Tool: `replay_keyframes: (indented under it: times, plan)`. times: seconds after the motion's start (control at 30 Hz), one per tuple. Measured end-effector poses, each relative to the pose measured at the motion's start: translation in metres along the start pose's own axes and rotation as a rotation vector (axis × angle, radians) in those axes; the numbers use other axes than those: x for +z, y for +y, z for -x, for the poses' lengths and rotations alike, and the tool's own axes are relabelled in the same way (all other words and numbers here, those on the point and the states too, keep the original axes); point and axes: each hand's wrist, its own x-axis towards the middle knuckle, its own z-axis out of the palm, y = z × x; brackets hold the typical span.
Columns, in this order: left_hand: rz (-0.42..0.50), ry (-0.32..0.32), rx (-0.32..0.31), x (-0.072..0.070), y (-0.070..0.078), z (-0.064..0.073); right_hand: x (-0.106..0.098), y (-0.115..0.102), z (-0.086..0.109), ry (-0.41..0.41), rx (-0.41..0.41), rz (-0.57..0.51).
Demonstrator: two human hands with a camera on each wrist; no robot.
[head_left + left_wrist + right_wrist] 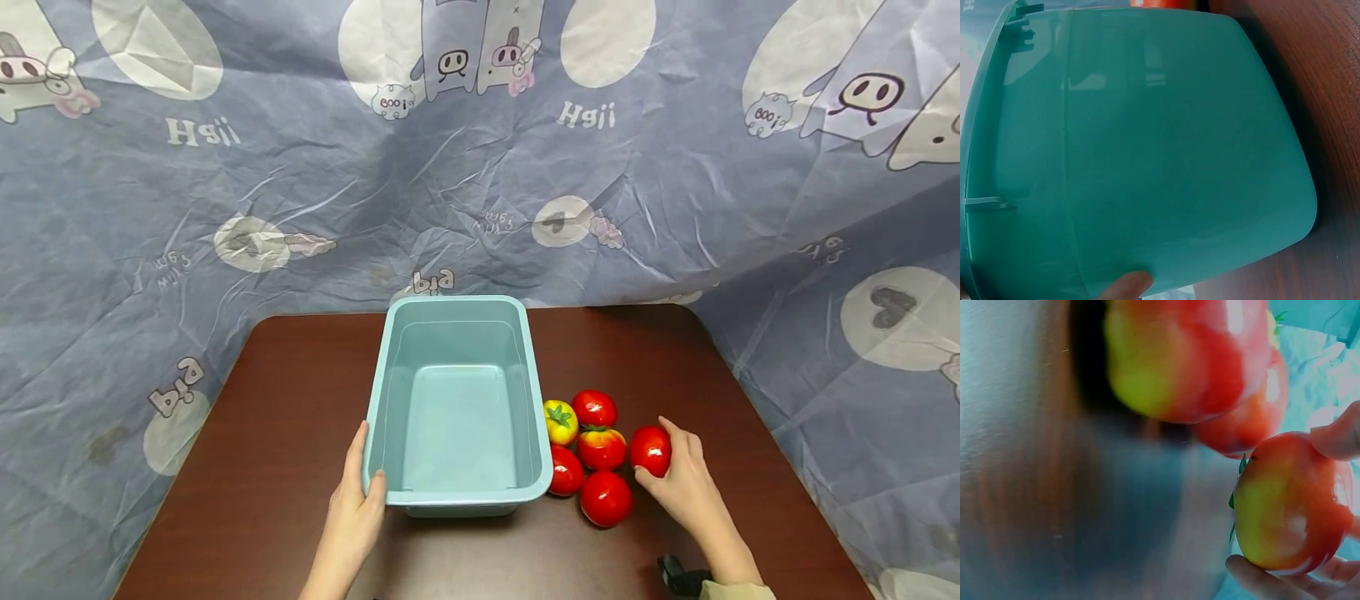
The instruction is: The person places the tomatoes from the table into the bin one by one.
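Note:
My left hand [358, 502] grips the near left corner of a blue-green plastic bin [545, 433], thumb at the rim and fingers along its side. Nothing lies inside the bin. In the left wrist view, the outer wall of the bin [1166, 144] fills most of the picture, with one fingertip [1127, 286] against it. My right hand [686, 479] pinches a red tomato [650, 451] between thumb and fingers. In the right wrist view that tomato [1291, 506] shows a yellow-green patch and green leaf tips.
Several more tomatoes cluster between bin and right hand: a yellow one [560, 422], an orange-red one [602, 450] and red ones, the nearest red tomato [606, 499] at the front. A dark brown table [285, 467] carries everything. Patterned blue-grey cloth [315, 192] hangs behind it.

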Motion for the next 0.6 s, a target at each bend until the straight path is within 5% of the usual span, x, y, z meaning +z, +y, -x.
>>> replay_keyframes:
  times: [0.6]
  plan:
    - [-0.004, 0.004, 0.037, 0.001, -0.002, 0.001, -0.019, -0.049, -0.006, 0.091, -0.132, -0.01]
